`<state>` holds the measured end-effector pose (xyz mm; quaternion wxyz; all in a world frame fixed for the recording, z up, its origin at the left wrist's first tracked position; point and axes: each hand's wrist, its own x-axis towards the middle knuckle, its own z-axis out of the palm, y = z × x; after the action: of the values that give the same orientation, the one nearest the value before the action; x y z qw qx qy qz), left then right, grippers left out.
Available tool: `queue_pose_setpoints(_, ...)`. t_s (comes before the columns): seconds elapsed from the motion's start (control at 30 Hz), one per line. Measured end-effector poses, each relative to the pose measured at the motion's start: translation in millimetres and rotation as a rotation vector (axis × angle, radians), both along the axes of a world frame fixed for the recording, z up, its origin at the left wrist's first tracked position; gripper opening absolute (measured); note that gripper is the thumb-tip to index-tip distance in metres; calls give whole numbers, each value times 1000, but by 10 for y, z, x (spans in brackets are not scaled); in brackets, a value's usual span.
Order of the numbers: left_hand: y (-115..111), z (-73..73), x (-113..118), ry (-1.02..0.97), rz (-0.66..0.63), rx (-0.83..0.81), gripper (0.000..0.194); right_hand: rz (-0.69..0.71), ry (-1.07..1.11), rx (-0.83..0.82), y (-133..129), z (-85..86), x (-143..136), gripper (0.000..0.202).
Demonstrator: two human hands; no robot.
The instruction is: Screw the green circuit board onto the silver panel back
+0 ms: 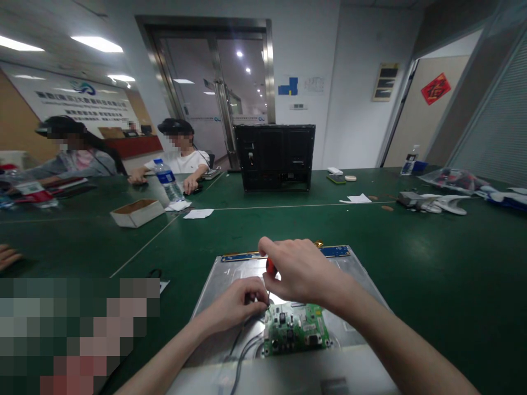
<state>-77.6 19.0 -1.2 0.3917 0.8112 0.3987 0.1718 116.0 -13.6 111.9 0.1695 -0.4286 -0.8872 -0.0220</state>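
Note:
My right hand (298, 269) is closed around the red handle of a screwdriver (270, 266), held upright. Its thin shaft points down to the upper left corner of a green circuit board (300, 329). Beside the shaft's lower end, the fingers of my left hand (247, 296) are pinched together at that corner; whatever they hold is hidden. The board lies on a silver metal panel (209, 291). Dark cables (241, 356) run along the panel to the left of the board. A narrow blue circuit strip (336, 251) lines the panel's far edge, partly behind my right hand.
Across the green table (432, 263) stands a black monitor-like unit (275, 156). An open white box (138, 214), a water bottle (168, 181) and paper (198, 214) lie to the left. White gloves (444, 204) rest at right. Two people sit at the far left; another hand (9, 257) shows nearer.

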Motion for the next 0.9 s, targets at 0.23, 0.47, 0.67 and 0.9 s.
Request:
queue_pose_setpoints(0.23, 1, -18, -13, -11, -20, -18, 11, 22, -17, -10, -10, -3, 8, 25)
queue_pose_setpoints(0.47, 7, -24, -15, -7, -23, 5, 9, 26, 4, -27, -4, 10, 33, 17)
queue_pose_setpoints(0.67, -17, 19, 5, -13, -15, -13, 12, 21, 7, -46, 17, 1, 28, 27)
queue_pose_setpoints(0.9, -20, 12, -3, 8, -21, 12, 11, 30, -11, -54, 34, 24, 66, 18)
